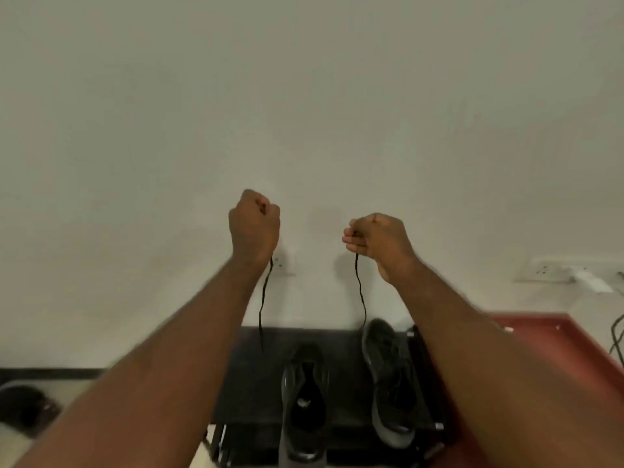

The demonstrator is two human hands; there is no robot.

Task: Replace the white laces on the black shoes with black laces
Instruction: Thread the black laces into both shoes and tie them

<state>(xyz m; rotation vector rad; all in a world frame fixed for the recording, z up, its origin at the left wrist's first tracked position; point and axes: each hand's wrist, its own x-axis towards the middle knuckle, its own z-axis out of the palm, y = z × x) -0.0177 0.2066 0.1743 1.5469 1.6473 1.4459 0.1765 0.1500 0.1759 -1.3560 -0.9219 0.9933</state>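
Note:
Both my arms are raised in front of a pale wall. My left hand [254, 228] is a closed fist gripping one end of a black lace [262, 305] that hangs down from it. My right hand [374, 238] pinches the other end of the black lace [360, 292], which drops toward the shoes. Two black shoes stand on a dark shoe rack [256, 366] below: the left shoe [305, 400] shows its open top, the right shoe [388, 380] lies beside it. Where the lace ends run into the shoes is too dark to tell.
A red surface [553, 336] lies to the right of the rack, with cables at its far edge. Wall sockets [547, 270] sit low on the wall at right, and another socket [282, 263] is between my hands. A dark round object [27, 407] is at lower left.

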